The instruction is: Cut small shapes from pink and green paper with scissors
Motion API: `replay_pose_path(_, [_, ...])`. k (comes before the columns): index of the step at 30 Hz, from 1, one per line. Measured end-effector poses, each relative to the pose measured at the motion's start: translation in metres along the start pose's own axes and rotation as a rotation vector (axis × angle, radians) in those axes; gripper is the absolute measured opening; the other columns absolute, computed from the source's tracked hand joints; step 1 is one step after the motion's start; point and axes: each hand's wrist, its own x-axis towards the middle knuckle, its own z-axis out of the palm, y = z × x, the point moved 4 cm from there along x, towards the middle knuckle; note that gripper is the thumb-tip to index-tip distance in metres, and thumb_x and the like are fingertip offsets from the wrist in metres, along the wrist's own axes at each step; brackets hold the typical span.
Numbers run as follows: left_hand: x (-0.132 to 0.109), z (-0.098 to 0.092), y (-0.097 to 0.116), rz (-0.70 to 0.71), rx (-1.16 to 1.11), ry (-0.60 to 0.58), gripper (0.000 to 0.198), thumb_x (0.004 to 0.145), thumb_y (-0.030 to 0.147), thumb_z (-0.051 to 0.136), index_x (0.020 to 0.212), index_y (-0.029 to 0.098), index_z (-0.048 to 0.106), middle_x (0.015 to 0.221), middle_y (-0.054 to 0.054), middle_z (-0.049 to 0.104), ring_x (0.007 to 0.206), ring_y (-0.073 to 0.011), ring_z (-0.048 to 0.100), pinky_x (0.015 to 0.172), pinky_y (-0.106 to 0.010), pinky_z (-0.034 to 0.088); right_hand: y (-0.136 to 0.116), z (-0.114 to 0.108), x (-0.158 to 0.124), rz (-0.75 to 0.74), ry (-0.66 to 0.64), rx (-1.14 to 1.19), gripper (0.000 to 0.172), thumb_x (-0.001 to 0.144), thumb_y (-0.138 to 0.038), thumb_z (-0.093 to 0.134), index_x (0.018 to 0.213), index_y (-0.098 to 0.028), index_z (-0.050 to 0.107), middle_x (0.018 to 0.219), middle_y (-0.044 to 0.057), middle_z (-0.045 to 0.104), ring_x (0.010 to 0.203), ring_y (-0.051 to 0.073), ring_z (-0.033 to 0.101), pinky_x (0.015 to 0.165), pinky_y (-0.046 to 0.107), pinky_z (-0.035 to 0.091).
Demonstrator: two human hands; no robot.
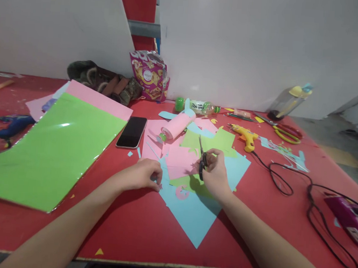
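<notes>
My right hand [214, 174] is closed round the handles of small black scissors [201, 156], blades pointing away over a pile of pink, green and light blue paper sheets [192, 208]. My left hand [143, 175] rests on the red table with fingers curled, pinching a tiny pink paper scrap [160, 186] at the edge of the blue sheet. A small pink cut-out [182, 192] lies on the blue sheet between my hands.
A large green sheet over pink paper [52, 149] lies at left, a black phone [132, 131] beside it. A pink paper roll [176, 126], yellow glue gun [246, 136] with black cord [309, 200], red-yellow scissors [286, 132], a snack bag [149, 74], a bottle [287, 101] and a purple device [349, 217] surround them.
</notes>
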Motion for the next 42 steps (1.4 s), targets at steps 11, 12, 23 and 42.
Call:
replay_pose_path(11, [0.006, -0.009, 0.001, -0.037, 0.027, 0.289, 0.017, 0.076, 0.026, 0.045, 0.079, 0.015, 0.056, 0.08, -0.004, 0.058, 0.073, -0.0147, 0.052, 0.065, -0.026, 0.041, -0.001, 0.002, 0.002, 0.195, 0.008, 0.258, 0.042, 0.054, -0.012, 0.062, 0.083, -0.025, 0.034, 0.064, -0.008, 0.047, 0.055, 0.008, 0.05, 0.05, 0.02, 0.042])
replay_pose_path(12, [0.007, -0.009, 0.0, -0.043, 0.031, 0.333, 0.018, 0.077, 0.025, 0.042, 0.083, 0.014, 0.055, 0.085, -0.006, 0.058, 0.077, -0.0152, 0.053, 0.068, -0.026, 0.042, -0.001, 0.002, 0.002, 0.201, 0.01, 0.265, 0.043, 0.054, -0.012, 0.062, 0.083, -0.025, 0.035, 0.064, -0.008, 0.047, 0.055, 0.008, 0.05, 0.049, 0.019, 0.042])
replay_pose_path(23, [0.013, 0.005, -0.005, 0.039, 0.193, 0.464, 0.035, 0.079, 0.026, 0.039, 0.11, 0.013, 0.049, 0.104, -0.013, 0.05, 0.103, -0.0234, 0.042, 0.089, -0.04, 0.034, 0.001, 0.001, 0.005, 0.171, 0.008, 0.218, 0.042, 0.054, -0.012, 0.062, 0.084, -0.024, 0.035, 0.065, -0.008, 0.046, 0.055, 0.008, 0.05, 0.047, 0.018, 0.041])
replay_pose_path(42, [0.013, 0.013, 0.005, 0.084, 0.212, 0.401, 0.036, 0.08, 0.031, 0.038, 0.11, 0.015, 0.051, 0.121, -0.012, 0.047, 0.114, -0.0234, 0.037, 0.096, -0.044, 0.024, 0.006, -0.006, 0.008, 0.206, 0.119, 0.22, 0.042, 0.055, -0.015, 0.062, 0.084, -0.025, 0.034, 0.065, -0.007, 0.047, 0.055, 0.008, 0.049, 0.043, 0.017, 0.038])
